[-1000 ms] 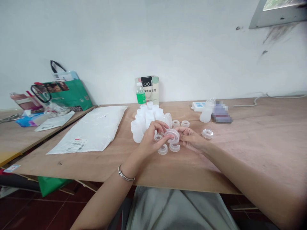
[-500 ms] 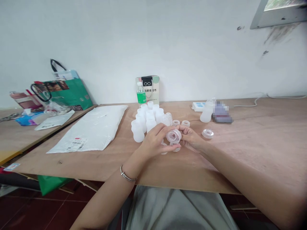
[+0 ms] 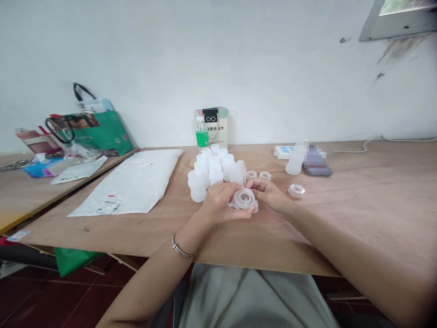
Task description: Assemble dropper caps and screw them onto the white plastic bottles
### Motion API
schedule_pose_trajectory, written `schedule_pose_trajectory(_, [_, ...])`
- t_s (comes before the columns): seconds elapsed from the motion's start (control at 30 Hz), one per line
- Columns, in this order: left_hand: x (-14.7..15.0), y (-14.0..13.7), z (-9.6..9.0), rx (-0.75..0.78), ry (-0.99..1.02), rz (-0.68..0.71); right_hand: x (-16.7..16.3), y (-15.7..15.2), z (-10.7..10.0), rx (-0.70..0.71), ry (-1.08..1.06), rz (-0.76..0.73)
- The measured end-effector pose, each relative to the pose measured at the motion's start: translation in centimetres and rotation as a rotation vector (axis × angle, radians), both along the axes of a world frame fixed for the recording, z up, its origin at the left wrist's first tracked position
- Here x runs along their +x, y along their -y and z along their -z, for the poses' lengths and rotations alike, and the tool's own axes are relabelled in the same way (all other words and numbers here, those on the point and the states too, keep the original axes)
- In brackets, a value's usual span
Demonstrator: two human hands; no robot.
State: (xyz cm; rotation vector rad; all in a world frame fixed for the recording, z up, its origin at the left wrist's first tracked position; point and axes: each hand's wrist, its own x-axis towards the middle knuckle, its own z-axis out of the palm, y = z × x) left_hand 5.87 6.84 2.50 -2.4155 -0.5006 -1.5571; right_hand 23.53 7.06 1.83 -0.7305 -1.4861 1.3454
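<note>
Though right fingers' (image 3: 262, 183) grip is unclear, left fingers (image 3: 241, 213) hold a clear ring (image 3: 238, 199) near white bottles (image 3: 215, 172).

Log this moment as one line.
left hand: holding clear plastic ring; right hand: by ring's rim, contact unclear; beyond: frosted plastic bottles; behind those: green-labelled bottle

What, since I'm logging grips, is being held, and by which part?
A clear plastic ring, by its outer rim, in the left hand; whether the right hand grips too is unclear.

bottle (image 3: 202, 138): on table (image 3: 368, 196), before paper bag (image 3: 223, 132) | mailer (image 3: 131, 180): left of containers (image 3: 197, 187) | held ring (image 3: 244, 199): before containers
</note>
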Motion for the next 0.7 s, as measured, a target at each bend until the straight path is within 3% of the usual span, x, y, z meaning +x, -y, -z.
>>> schedule_pose_trajectory(0.17, [-0.1, -0.2, 0.2, -0.019, 0.017, -0.026, 0.0, 0.3, -0.2, -0.025, -0.009, -0.031])
schedule_pose_trajectory(0.4, [0.2, -0.2, 0.6, -0.162, 0.126, -0.106, 0.4, 0.7, -0.6, 0.017, -0.012, -0.027])
schedule_pose_trajectory(0.7, [0.3, 0.8, 0.0, -0.117, 0.114, 0.035, 0.3, 0.4, -0.3, 0.021, 0.037, -0.022])
